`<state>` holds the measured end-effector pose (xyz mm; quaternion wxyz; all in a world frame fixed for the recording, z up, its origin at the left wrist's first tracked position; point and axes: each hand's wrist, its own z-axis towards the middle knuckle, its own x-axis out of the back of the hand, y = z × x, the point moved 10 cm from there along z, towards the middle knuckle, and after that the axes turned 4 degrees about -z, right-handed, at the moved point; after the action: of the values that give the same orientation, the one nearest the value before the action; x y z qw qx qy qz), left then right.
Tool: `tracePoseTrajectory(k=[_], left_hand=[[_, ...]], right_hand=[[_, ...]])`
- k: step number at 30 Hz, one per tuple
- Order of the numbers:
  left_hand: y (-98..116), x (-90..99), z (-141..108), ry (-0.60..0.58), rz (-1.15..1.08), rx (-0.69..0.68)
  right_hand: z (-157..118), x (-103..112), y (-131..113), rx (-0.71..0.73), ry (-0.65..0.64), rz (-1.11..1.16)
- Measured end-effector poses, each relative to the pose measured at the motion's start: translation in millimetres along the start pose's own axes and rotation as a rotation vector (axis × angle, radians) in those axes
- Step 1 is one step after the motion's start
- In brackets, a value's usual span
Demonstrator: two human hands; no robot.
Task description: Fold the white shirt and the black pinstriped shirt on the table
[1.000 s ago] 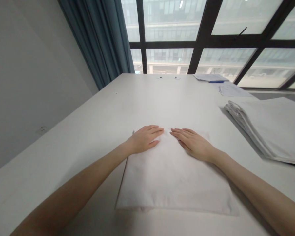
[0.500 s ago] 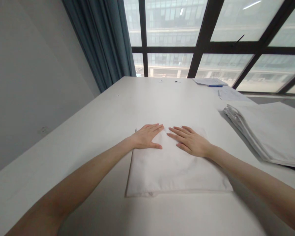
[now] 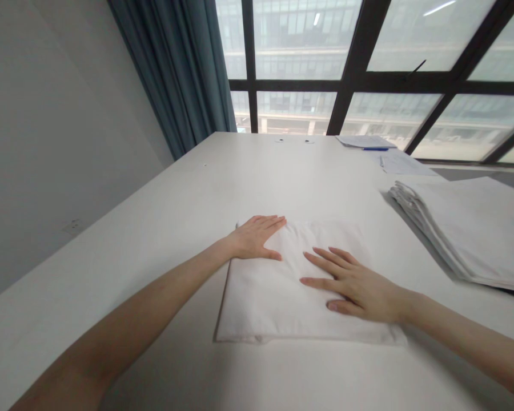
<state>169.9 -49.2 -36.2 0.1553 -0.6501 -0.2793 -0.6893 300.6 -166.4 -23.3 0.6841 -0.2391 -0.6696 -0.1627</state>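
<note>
A folded white cloth (image 3: 274, 302) lies flat in front of me, roughly rectangular, with faint wrinkles near its far edge. My left hand (image 3: 259, 237) rests on its far left corner, fingers stretched out and thumb apart. Over the right half of the cloth, my right hand (image 3: 353, 285) lies palm down with its fingers spread. Neither hand grips anything. The cloth's far left corner is partly hidden under my left hand.
The white table (image 3: 265, 177) carries a stack of folded white cloths (image 3: 475, 228) on the right. Papers (image 3: 405, 164) and a blue pen (image 3: 376, 149) lie at the far right. Beyond stand a window and a blue curtain (image 3: 180, 74); a wall borders the left.
My right hand has slid toward me and slightly right across the cloth, its fingers spreading wider. My left hand has stayed in place. The cloth's near left corner has shifted slightly left.
</note>
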Motion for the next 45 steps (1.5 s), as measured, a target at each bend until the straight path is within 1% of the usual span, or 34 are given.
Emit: tracePoseTrajectory(k=[4, 8, 11, 13, 15, 17, 18, 19, 21, 24, 27, 30, 33, 35, 40, 45], left_hand=[[1.7, 0.9, -0.3, 0.012, 0.005, -0.020], [3.6, 2.5, -2.0, 0.022, -0.006, -0.035], [3.3, 3.2, -2.4, 0.015, -0.011, -0.027], [2.8, 2.9, -0.8, 0.004, -0.007, -0.026], [0.8, 2.2, 3.2, -0.008, -0.002, -0.023], [-3.1, 2.0, 8.8, -0.010, 0.003, -0.018], [-5.5, 2.5, 11.9, -0.006, 0.005, -0.017], [-8.1, 3.4, 14.8, 0.002, 0.010, -0.016], [-12.8, 6.0, 19.6, 0.021, 0.026, -0.011], [-12.6, 8.3, 22.1, 0.031, 0.071, -0.002], [1.9, 7.6, 18.5, 0.048, 0.126, 0.021], [25.8, 2.0, 9.5, 0.061, 0.137, 0.058], [48.6, -8.0, -3.0, 0.023, 0.105, 0.062], [58.8, -12.5, -12.3, -0.006, 0.076, 0.048], [73.9, -10.9, -33.1, -0.021, 0.005, -0.029], [92.9, -5.2, -49.6, -0.058, -0.065, -0.209]], right_hand=[[-8.3, -0.2, -9.7, 0.017, 0.024, 0.028], [-13.7, 0.9, -19.2, 0.033, 0.015, 0.060], [-8.9, 8.8, -17.0, 0.006, 0.026, 0.122], [-0.5, 17.9, -4.7, -0.062, 0.091, 0.183], [8.8, 28.0, 16.7, -0.171, 0.215, 0.202], [16.3, 32.8, 40.6, -0.295, 0.329, 0.144], [20.0, 32.0, 50.5, -0.343, 0.355, 0.091], [24.2, 29.1, 58.2, -0.375, 0.357, 0.031], [32.2, 20.8, 67.6, -0.396, 0.317, -0.072], [38.5, 11.7, 72.1, -0.384, 0.253, -0.162], [39.0, 9.0, 71.8, -0.385, 0.222, -0.209], [38.7, 7.1, 71.2, -0.399, 0.198, -0.252], [38.5, 4.7, 72.0, -0.413, 0.174, -0.278], [38.1, 3.0, 73.4, -0.419, 0.160, -0.278], [35.4, 1.7, 81.6, -0.477, 0.158, -0.276], [30.4, 5.3, 94.8, -0.564, 0.184, -0.334]])
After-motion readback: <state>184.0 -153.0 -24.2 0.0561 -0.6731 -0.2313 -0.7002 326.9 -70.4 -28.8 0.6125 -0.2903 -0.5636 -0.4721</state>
